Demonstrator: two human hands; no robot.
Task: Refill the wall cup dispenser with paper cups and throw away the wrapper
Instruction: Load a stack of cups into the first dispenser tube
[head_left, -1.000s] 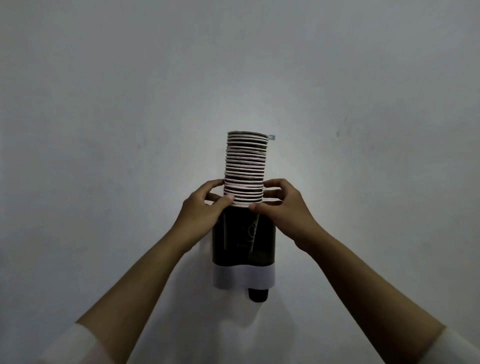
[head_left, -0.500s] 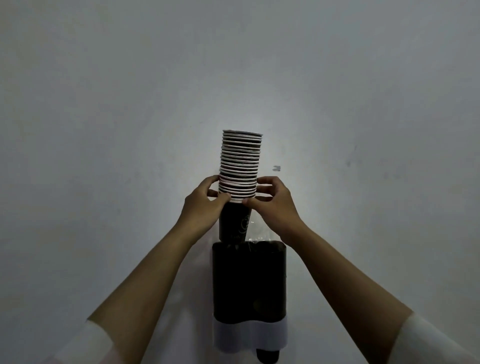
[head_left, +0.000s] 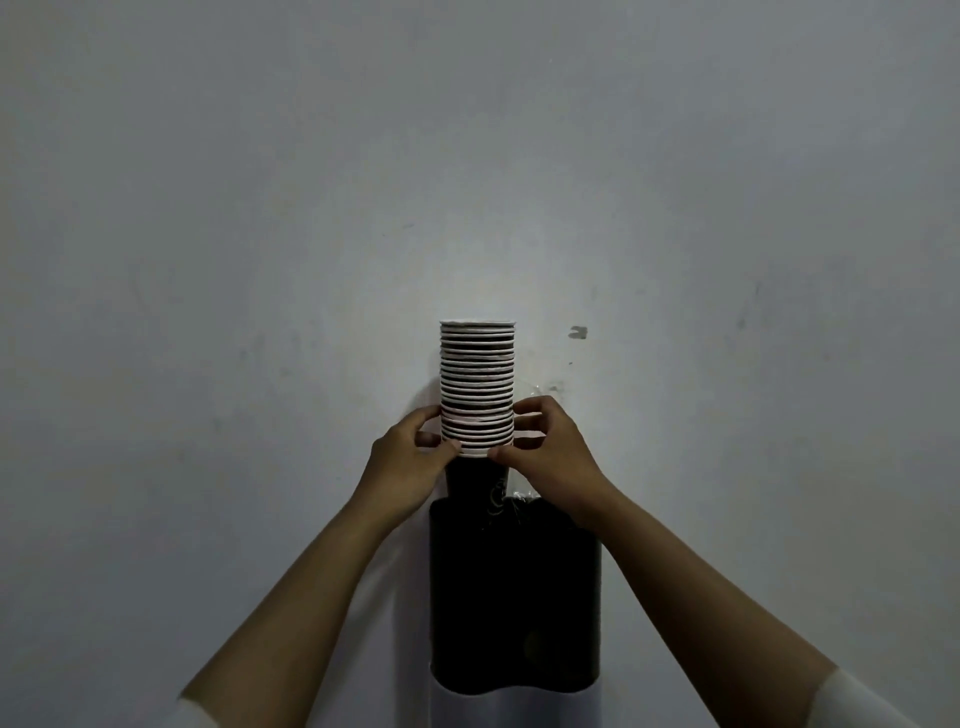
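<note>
A tall stack of paper cups (head_left: 478, 374) with white rims and dark sides stands upright in front of the wall. Its lowest cup reaches down to the top opening of the dark wall cup dispenser (head_left: 514, 597). My left hand (head_left: 410, 467) grips the lower rims from the left, and my right hand (head_left: 550, 457) grips them from the right. A scrap of clear wrapper (head_left: 519, 493) shows behind my right hand, at the dispenser's top edge.
The plain grey wall (head_left: 260, 208) fills the view. A small grey mark or fixing (head_left: 577, 332) sits on it just right of the stack's top. The dispenser's white base band is cut off at the bottom edge.
The stack sat deep in the dispenser a second ago; both hands have lifted it so the bottom cup's dark side shows above the opening. The view tilted up, so the dispenser sits lower in frame.
</note>
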